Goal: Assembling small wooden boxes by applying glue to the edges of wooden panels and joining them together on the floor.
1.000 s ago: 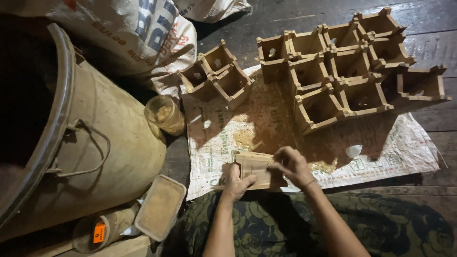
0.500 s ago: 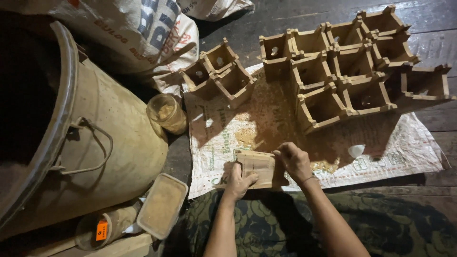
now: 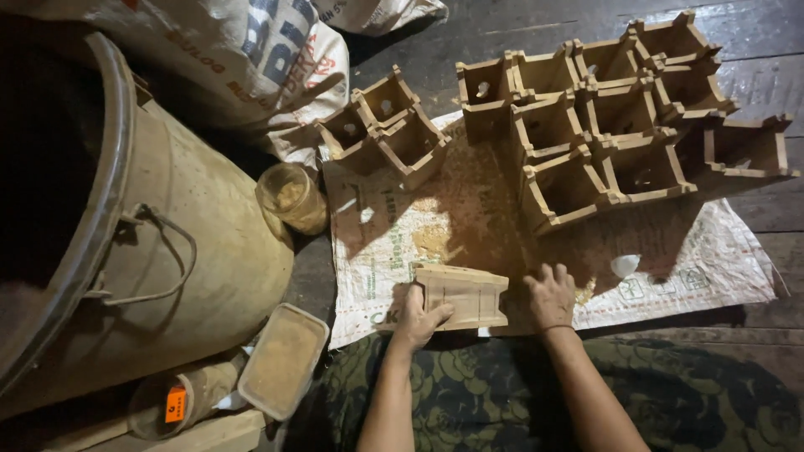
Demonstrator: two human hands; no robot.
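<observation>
Wooden box (image 3: 463,295) gripped by left hand (image 3: 416,315); right hand (image 3: 550,295) flat, open; finished boxes (image 3: 603,134) empty.

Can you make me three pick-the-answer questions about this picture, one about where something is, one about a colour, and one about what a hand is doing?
1. Where is the big drum?
A. Left of the mat
B. On top of the boxes
C. Right of the mat

2. What colour is the sticker on the bottle at the bottom left?
A. Blue
B. Orange
C. Green

3. What is the left hand doing?
A. Holding the box
B. Lifting the jar
C. Resting in the lap

Answers:
1. A: the drum fills the left side, beside the mat.
2. B: the small sticker shows bright orange.
3. A: its fingers wrap the near box's left end, while the right hand lies flat on the mat beside it.
</observation>
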